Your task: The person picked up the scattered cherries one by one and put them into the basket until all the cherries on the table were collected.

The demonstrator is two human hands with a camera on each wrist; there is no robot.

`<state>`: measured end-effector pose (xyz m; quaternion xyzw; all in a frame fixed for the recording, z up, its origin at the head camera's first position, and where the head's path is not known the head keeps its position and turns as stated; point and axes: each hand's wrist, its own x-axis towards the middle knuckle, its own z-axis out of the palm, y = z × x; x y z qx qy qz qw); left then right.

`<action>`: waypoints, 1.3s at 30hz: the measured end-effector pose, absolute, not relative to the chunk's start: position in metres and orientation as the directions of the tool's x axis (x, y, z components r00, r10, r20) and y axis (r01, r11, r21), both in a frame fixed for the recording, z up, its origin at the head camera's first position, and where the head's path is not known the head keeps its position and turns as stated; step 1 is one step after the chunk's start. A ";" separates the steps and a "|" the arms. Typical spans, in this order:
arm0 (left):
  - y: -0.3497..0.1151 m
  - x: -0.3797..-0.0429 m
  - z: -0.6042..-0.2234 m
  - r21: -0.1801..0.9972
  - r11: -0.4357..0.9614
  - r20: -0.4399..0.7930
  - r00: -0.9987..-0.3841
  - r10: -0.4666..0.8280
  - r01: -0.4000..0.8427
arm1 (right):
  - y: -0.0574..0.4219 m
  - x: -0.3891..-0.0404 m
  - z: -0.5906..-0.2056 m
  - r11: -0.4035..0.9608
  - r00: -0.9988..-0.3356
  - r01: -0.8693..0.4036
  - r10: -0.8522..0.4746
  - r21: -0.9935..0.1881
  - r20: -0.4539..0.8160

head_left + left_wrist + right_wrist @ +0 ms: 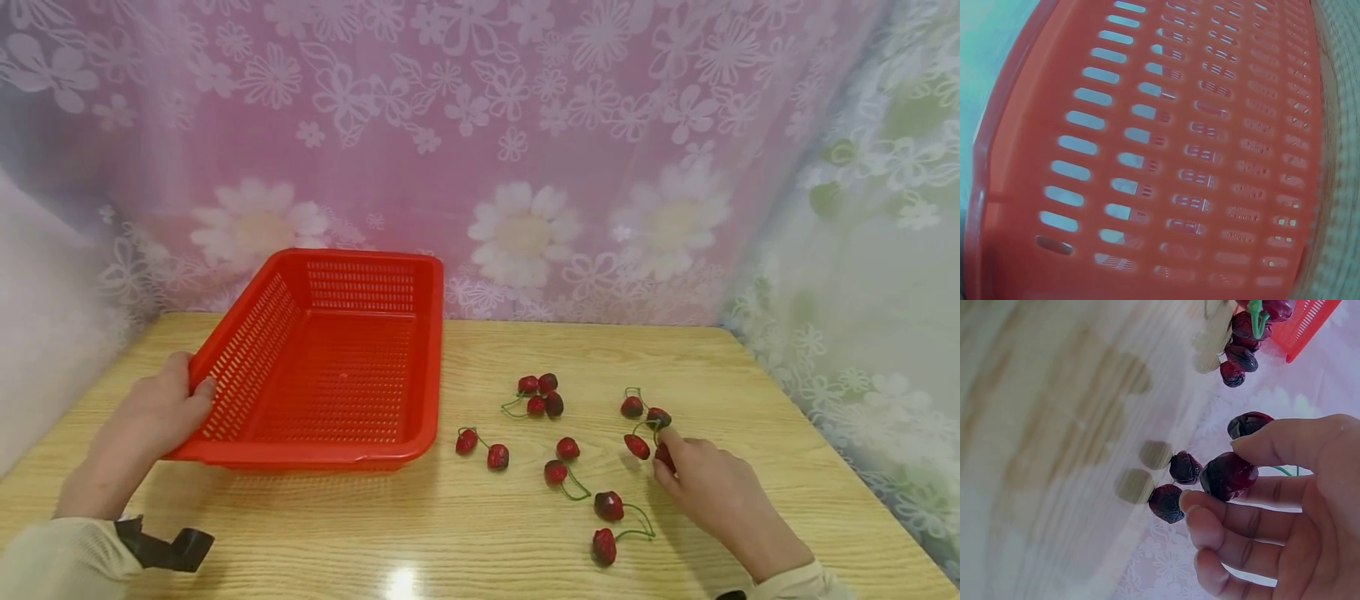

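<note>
Pink flowered cloth (390, 150) hangs behind a wooden table (750, 392). At the table's left is a red basket (341, 379), its left side gripped by the left hand (153, 412). Toward the right, the right hand (712, 487) pinches one dark red cherry (1229, 476); other cherries (497, 457) lie on the wood between basket and hand, some just beside it.

No text, label, brand, number or sign can be read in any of the views.
</note>
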<state>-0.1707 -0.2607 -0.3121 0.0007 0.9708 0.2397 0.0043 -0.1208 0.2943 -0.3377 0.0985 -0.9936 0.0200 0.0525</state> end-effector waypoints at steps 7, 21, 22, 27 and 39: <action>-0.258 -0.169 -0.311 0.470 0.883 -0.008 -1.000 0.000 -0.004 | 0.292 -0.122 -0.337 0.979 -0.971 -0.199 -0.193 -0.036 0.138; -0.255 -0.169 -0.308 0.475 0.880 -0.020 -1.000 -0.008 -0.017 | 0.286 -0.123 -0.332 0.979 -0.972 -0.193 -0.182 -0.061 0.148; -0.255 -0.169 -0.308 0.475 0.880 -0.022 -1.000 -0.010 -0.019 | 0.285 -0.122 -0.332 0.979 -0.972 -0.192 -0.181 -0.063 0.148; -0.255 -0.167 -0.308 0.479 0.877 -0.023 -1.000 -0.015 -0.024 | 0.284 -0.122 -0.332 0.977 -0.968 -0.204 -0.191 -0.066 0.165; -0.254 -0.167 -0.306 0.476 0.879 -0.018 -1.000 -0.012 -0.019 | 0.280 -0.123 -0.327 0.968 -0.952 -0.237 -0.213 -0.088 0.219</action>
